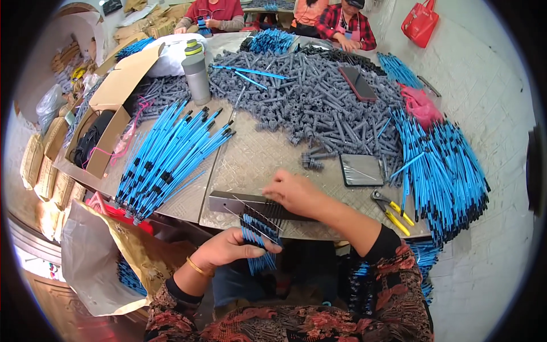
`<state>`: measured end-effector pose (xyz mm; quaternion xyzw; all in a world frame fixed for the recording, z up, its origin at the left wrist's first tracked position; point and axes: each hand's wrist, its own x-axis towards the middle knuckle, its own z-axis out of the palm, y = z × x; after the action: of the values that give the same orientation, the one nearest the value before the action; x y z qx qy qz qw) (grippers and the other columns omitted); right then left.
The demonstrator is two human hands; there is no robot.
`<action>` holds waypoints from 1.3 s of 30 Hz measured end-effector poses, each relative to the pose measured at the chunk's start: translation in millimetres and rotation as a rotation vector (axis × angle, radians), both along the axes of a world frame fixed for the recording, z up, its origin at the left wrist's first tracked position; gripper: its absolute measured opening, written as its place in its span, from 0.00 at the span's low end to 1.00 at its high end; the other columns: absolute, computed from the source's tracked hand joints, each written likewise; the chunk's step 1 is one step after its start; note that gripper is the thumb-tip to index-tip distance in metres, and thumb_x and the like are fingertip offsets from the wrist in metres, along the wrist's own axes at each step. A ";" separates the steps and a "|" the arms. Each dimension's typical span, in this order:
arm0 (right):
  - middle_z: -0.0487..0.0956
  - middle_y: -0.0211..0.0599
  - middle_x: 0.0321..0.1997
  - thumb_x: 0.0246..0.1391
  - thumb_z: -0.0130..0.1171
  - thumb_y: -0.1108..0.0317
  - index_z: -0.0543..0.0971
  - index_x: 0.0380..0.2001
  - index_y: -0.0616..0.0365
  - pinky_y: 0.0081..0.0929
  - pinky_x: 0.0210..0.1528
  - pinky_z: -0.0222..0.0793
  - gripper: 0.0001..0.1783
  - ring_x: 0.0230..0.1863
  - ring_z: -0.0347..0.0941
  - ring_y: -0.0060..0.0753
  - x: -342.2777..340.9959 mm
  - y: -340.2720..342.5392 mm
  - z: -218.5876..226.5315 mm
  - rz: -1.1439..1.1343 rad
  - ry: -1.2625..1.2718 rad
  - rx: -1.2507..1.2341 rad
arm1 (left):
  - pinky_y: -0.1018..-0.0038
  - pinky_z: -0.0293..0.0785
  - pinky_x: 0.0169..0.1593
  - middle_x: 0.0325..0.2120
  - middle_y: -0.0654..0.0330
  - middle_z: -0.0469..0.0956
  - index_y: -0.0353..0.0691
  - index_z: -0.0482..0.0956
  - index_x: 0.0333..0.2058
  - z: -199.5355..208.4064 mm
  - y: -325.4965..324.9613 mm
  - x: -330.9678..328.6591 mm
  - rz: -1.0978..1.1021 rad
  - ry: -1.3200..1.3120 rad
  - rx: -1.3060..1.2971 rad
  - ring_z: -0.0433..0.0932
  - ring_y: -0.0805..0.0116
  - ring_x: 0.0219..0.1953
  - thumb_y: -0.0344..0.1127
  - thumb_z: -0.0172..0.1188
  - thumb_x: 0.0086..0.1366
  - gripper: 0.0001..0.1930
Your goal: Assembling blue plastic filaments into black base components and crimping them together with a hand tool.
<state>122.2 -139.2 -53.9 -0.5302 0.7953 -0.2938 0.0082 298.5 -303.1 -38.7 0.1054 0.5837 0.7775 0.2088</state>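
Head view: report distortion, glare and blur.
Head view: the fisheye image falls to black at its corners; head view: bright glare shows near the lower-left rim; head view: the right hand looks slightly soft, possibly from motion.

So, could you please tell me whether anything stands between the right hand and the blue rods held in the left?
The long grey metal bar does: in this view, it lies between the right hand and the bundle of blue rods in the left hand. Nothing visible seems to block the way over it.
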 end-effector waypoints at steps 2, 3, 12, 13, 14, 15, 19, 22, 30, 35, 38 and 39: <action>0.74 0.35 0.42 0.49 0.58 0.60 0.76 0.36 0.53 0.34 0.36 0.69 0.12 0.34 0.73 0.39 -3.6 5.3 7.2 0.129 0.104 0.100 | 0.70 0.65 0.55 0.42 0.57 0.78 0.34 0.77 0.43 -2.1 -3.4 -1.1 0.005 -0.042 0.072 0.73 0.67 0.49 0.29 0.56 0.60 0.12; 0.73 0.36 0.46 0.49 0.58 0.60 0.76 0.38 0.52 0.36 0.37 0.70 0.13 0.36 0.73 0.43 -4.3 8.2 9.4 0.194 0.148 0.151 | 0.70 0.65 0.55 0.42 0.57 0.78 0.34 0.77 0.43 -2.9 -4.4 -3.7 0.008 -0.049 0.077 0.73 0.67 0.49 0.29 0.56 0.60 0.12; 0.73 0.36 0.44 0.48 0.54 0.61 0.75 0.41 0.55 0.33 0.38 0.70 0.17 0.38 0.72 0.40 -28.6 12.8 43.5 0.587 0.481 0.212 | 0.71 0.66 0.53 0.41 0.58 0.78 0.33 0.78 0.40 0.5 -6.2 -13.1 -0.011 0.017 0.043 0.74 0.68 0.47 0.27 0.57 0.59 0.10; 0.73 0.36 0.43 0.47 0.54 0.63 0.75 0.42 0.55 0.33 0.37 0.70 0.18 0.37 0.72 0.39 -24.0 12.4 48.8 0.579 0.476 0.282 | 0.72 0.66 0.53 0.41 0.58 0.78 0.34 0.78 0.40 0.3 -3.1 -10.1 -0.025 0.034 0.024 0.74 0.68 0.47 0.28 0.58 0.59 0.10; 0.73 0.36 0.43 0.46 0.53 0.65 0.75 0.44 0.55 0.33 0.37 0.70 0.19 0.37 0.72 0.38 -17.7 12.7 55.8 0.571 0.475 0.350 | 0.72 0.66 0.53 0.41 0.58 0.78 0.34 0.78 0.40 -1.4 2.3 -6.3 -0.011 0.037 0.025 0.74 0.68 0.47 0.28 0.58 0.59 0.10; 0.73 0.36 0.43 0.46 0.53 0.65 0.75 0.44 0.55 0.33 0.37 0.70 0.19 0.37 0.72 0.38 -6.5 10.3 63.8 0.604 0.481 0.342 | 0.71 0.67 0.52 0.40 0.58 0.78 0.34 0.78 0.40 -6.5 6.5 -0.1 -0.050 0.086 -0.007 0.74 0.68 0.46 0.27 0.58 0.58 0.10; 0.70 0.33 0.32 0.45 0.50 0.70 0.74 0.44 0.54 0.34 0.35 0.70 0.19 0.35 0.72 0.38 65.1 27.0 74.2 0.489 0.629 0.664 | 0.72 0.69 0.50 0.37 0.58 0.79 0.35 0.79 0.39 -6.8 15.6 58.2 -0.141 0.141 -0.119 0.76 0.68 0.43 0.28 0.59 0.57 0.10; 0.72 0.37 0.32 0.47 0.48 0.72 0.73 0.44 0.55 0.35 0.35 0.70 0.18 0.34 0.73 0.40 116.1 50.2 38.9 0.467 0.420 0.702 | 0.75 0.69 0.48 0.36 0.60 0.80 0.35 0.79 0.40 9.3 26.9 106.7 -0.277 0.085 -0.169 0.75 0.71 0.42 0.30 0.61 0.58 0.11; 0.74 0.47 0.42 0.44 0.52 0.71 0.71 0.45 0.60 0.37 0.42 0.71 0.20 0.40 0.73 0.50 181.5 62.6 -63.6 0.543 -0.295 0.181 | 0.78 0.68 0.46 0.37 0.57 0.80 0.36 0.80 0.39 63.1 33.4 154.5 -0.033 -0.361 -0.407 0.75 0.72 0.41 0.39 0.62 0.58 0.14; 0.71 0.46 0.51 0.38 0.66 0.56 0.67 0.53 0.59 0.34 0.49 0.67 0.38 0.47 0.71 0.49 188.0 68.0 -71.5 0.601 -0.623 0.413 | 0.72 0.67 0.50 0.41 0.53 0.77 0.37 0.79 0.40 66.4 44.2 140.5 0.171 0.167 -0.817 0.74 0.64 0.44 0.38 0.61 0.58 0.13; 0.71 0.47 0.51 0.38 0.67 0.53 0.67 0.53 0.59 0.33 0.52 0.65 0.39 0.50 0.69 0.47 191.6 71.3 -76.5 0.545 -0.655 0.348 | 0.71 0.67 0.49 0.40 0.56 0.77 0.39 0.78 0.41 37.8 55.4 129.2 0.450 1.014 -0.983 0.73 0.62 0.43 0.35 0.59 0.58 0.12; 0.72 0.45 0.49 0.39 0.67 0.54 0.67 0.53 0.59 0.33 0.51 0.65 0.38 0.49 0.70 0.45 192.8 71.2 -74.4 0.554 -0.700 0.292 | 0.70 0.68 0.48 0.40 0.56 0.76 0.38 0.78 0.40 27.8 64.4 124.3 0.457 0.994 -0.810 0.72 0.60 0.43 0.35 0.58 0.58 0.11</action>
<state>315.0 -68.0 -128.3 -0.5848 0.6063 -0.3269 0.4285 422.8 -238.7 -10.9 0.2379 0.8631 0.3812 -0.2307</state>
